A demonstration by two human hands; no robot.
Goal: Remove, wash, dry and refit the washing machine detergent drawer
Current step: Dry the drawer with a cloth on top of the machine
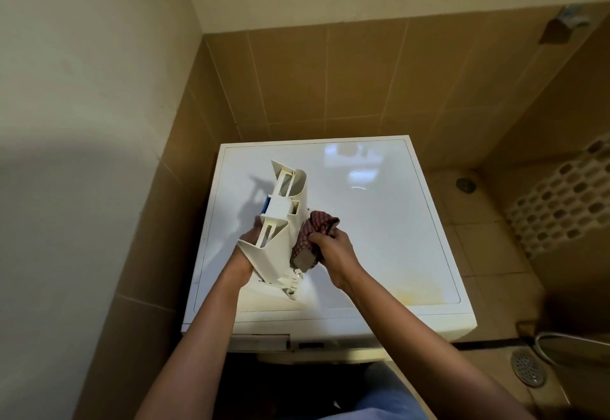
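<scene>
My left hand grips the lower end of the detergent drawer from the left, fingers curled round its edge. My right hand bunches a red checked cloth and presses it against the drawer's right side. The white drawer stands tilted at centre frame, with a blue insert on its left side. It is above the washing machine's glossy top, and I cannot tell if its lower end touches. At the right edge lies a white perforated mat, and at lower right a round floor drain.
</scene>
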